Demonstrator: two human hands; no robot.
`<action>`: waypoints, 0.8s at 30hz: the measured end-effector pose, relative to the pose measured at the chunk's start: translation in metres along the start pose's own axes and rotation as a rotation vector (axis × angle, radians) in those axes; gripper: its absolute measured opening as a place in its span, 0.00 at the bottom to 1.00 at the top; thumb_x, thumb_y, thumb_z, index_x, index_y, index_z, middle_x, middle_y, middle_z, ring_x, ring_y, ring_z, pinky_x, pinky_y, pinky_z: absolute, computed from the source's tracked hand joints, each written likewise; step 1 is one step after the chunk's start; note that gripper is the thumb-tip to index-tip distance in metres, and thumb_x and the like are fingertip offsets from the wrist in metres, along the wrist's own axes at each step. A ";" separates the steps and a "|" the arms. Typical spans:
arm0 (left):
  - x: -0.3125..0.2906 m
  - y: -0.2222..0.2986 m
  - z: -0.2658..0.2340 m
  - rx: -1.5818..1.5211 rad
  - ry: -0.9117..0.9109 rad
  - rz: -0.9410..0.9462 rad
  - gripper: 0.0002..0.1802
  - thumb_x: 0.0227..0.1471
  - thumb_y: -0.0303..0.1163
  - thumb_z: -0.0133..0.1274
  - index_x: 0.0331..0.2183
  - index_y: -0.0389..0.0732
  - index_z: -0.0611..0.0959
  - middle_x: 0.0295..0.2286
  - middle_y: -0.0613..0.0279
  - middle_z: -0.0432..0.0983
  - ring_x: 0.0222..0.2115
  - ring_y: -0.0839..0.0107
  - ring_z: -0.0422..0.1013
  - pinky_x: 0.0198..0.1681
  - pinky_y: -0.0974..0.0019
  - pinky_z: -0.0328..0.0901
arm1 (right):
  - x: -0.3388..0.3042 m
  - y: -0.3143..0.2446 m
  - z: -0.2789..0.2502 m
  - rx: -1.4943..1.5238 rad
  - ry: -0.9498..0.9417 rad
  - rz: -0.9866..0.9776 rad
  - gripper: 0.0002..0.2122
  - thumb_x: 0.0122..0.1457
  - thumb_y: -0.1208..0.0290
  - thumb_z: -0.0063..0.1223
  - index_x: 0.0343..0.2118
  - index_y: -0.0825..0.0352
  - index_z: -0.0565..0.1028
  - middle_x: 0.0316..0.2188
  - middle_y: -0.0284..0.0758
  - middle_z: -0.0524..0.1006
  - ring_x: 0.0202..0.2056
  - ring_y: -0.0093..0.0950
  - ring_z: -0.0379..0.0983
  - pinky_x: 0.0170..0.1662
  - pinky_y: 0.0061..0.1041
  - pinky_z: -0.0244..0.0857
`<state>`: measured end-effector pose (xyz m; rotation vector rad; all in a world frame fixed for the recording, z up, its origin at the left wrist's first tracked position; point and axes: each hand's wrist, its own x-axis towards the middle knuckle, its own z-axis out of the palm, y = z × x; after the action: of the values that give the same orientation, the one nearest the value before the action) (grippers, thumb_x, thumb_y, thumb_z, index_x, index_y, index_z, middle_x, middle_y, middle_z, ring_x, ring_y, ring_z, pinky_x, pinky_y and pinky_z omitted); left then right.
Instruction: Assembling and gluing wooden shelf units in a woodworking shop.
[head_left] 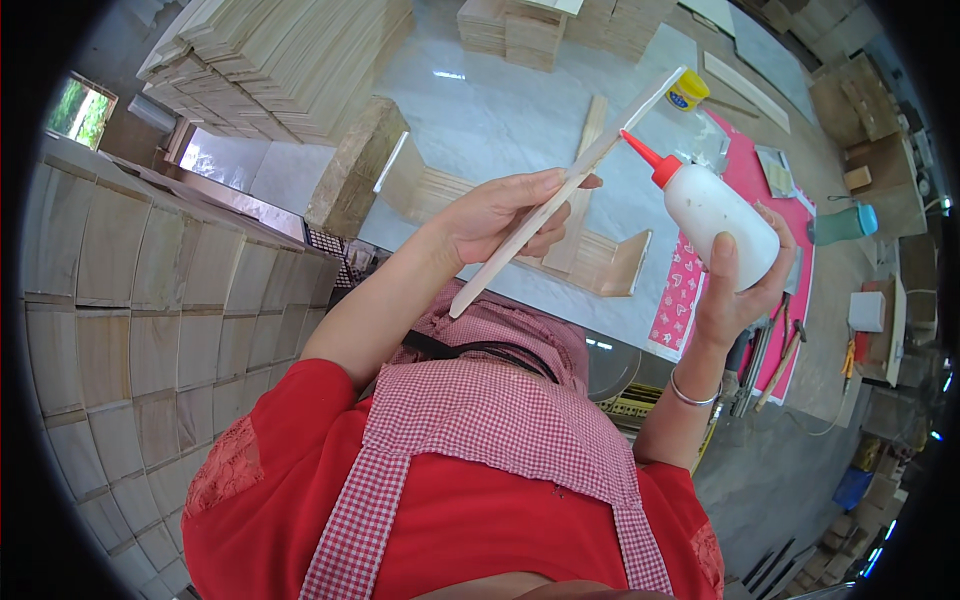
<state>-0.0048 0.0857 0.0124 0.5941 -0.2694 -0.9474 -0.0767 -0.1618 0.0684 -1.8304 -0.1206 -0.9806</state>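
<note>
My left hand [515, 212] grips a long, pale wooden strip [498, 262] near its middle, holding it at a slant above the table. My right hand [745, 285] is wrapped round a white squeeze bottle [712, 212] with a red nozzle. The bottle is tilted, and its nozzle tip touches or nearly touches the strip's edge; a whitish line runs along that edge toward the far end. Beneath my hands lies a wooden frame piece with upright end boards [628, 264], partly hidden by the strip and my left hand.
Tall stacks of thin boards [260, 70] stand at the back left, beside a thick wooden block [357, 165]. A yellow tub [687, 90] sits behind the bottle. On the right are a pink mat [740, 160], a teal bottle [845, 224] and a hammer [780, 365]. Stacked wooden pieces [150, 300] fill the left.
</note>
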 end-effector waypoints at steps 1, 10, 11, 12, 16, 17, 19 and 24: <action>0.001 0.000 0.000 -0.003 -0.006 -0.001 0.31 0.63 0.43 0.45 0.59 0.33 0.61 0.19 0.68 0.61 0.16 0.80 0.58 0.17 0.77 0.54 | 0.000 0.000 0.000 -0.011 0.015 -0.020 0.25 0.51 0.65 0.65 0.48 0.72 0.68 0.42 0.37 0.71 0.42 0.26 0.69 0.47 0.25 0.65; 0.003 0.005 0.005 -0.030 -0.009 0.006 0.28 0.65 0.43 0.41 0.58 0.33 0.62 0.19 0.68 0.61 0.17 0.80 0.58 0.17 0.78 0.53 | -0.009 -0.007 -0.002 -0.033 -0.071 -0.010 0.26 0.53 0.60 0.63 0.49 0.70 0.68 0.45 0.39 0.71 0.45 0.30 0.71 0.48 0.29 0.67; 0.003 0.006 0.007 -0.020 -0.001 0.007 0.28 0.65 0.43 0.40 0.58 0.34 0.62 0.19 0.68 0.61 0.17 0.80 0.57 0.17 0.78 0.53 | -0.010 -0.008 -0.001 -0.027 -0.078 -0.011 0.26 0.52 0.60 0.63 0.49 0.71 0.68 0.44 0.39 0.71 0.45 0.30 0.70 0.48 0.29 0.67; 0.002 0.007 0.008 -0.011 0.008 0.008 0.27 0.66 0.43 0.39 0.58 0.34 0.62 0.19 0.68 0.61 0.17 0.80 0.57 0.17 0.78 0.53 | -0.011 -0.009 -0.001 -0.021 -0.086 -0.011 0.26 0.52 0.60 0.64 0.49 0.71 0.68 0.44 0.39 0.71 0.45 0.30 0.70 0.48 0.29 0.66; 0.003 0.006 0.004 -0.007 0.045 0.013 0.26 0.66 0.43 0.38 0.58 0.36 0.63 0.19 0.68 0.60 0.17 0.80 0.57 0.17 0.77 0.52 | -0.017 -0.013 -0.001 -0.014 -0.107 0.001 0.27 0.51 0.59 0.64 0.49 0.71 0.68 0.44 0.39 0.71 0.46 0.30 0.70 0.49 0.29 0.65; 0.004 0.006 0.003 -0.009 0.057 0.014 0.26 0.66 0.43 0.37 0.58 0.36 0.64 0.19 0.69 0.60 0.17 0.80 0.57 0.17 0.77 0.52 | -0.018 -0.014 -0.001 -0.013 -0.113 0.007 0.28 0.51 0.58 0.64 0.49 0.71 0.68 0.44 0.39 0.71 0.46 0.30 0.69 0.50 0.29 0.65; 0.007 0.008 0.004 -0.007 0.050 0.021 0.26 0.66 0.43 0.37 0.58 0.37 0.64 0.19 0.69 0.60 0.18 0.80 0.56 0.17 0.77 0.51 | -0.021 -0.017 0.000 -0.005 -0.123 0.008 0.28 0.51 0.58 0.64 0.49 0.71 0.68 0.45 0.39 0.71 0.46 0.30 0.69 0.50 0.29 0.65; 0.010 0.012 0.008 0.040 0.017 0.032 0.26 0.66 0.44 0.36 0.58 0.37 0.64 0.19 0.70 0.59 0.18 0.80 0.55 0.17 0.77 0.50 | -0.025 -0.020 0.002 0.027 -0.144 -0.013 0.28 0.49 0.62 0.65 0.49 0.73 0.67 0.43 0.39 0.71 0.43 0.30 0.71 0.47 0.28 0.66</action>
<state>0.0058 0.0800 0.0255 0.6325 -0.2824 -0.9070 -0.1018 -0.1420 0.0655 -1.8763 -0.2337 -0.8517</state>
